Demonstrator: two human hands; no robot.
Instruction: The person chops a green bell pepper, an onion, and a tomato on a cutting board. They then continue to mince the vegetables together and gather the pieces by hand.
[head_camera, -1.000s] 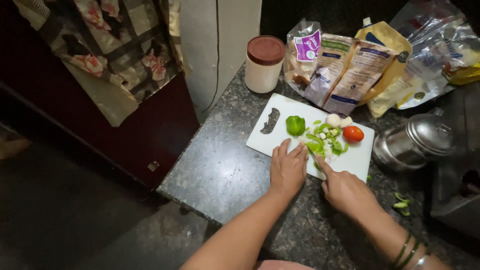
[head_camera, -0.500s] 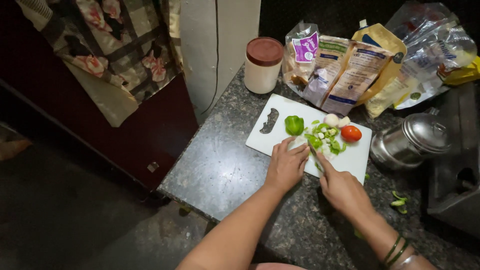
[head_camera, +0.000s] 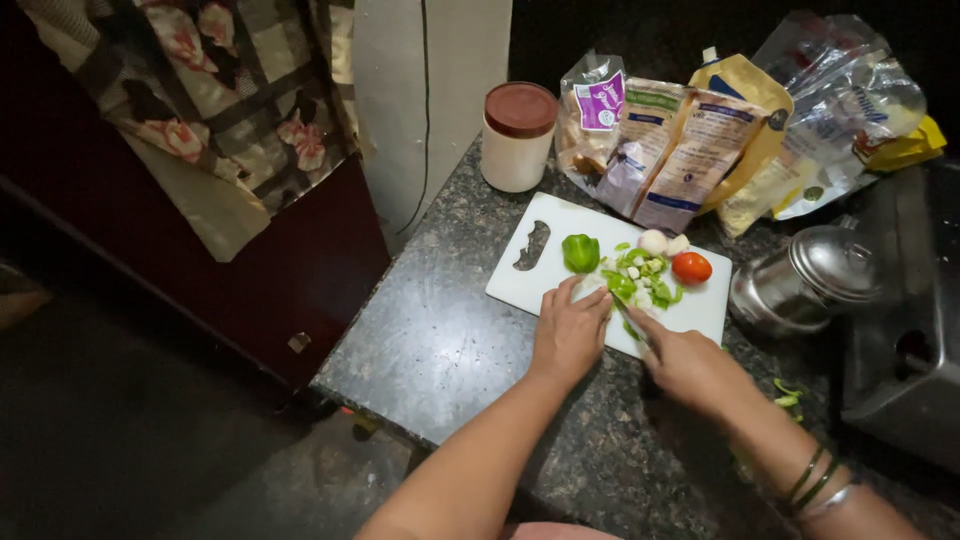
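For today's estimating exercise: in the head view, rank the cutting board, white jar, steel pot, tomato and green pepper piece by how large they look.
1. Cutting board
2. Steel pot and white jar: about alike, so not ranked apart.
3. Green pepper piece and tomato: near equal, the pepper perhaps slightly larger.

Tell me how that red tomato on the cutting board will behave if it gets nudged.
The tomato looks whole and round, so it would probably roll. It sits near the far right edge of the white cutting board, so it might roll off. Its glossy skin likely makes it slippery.
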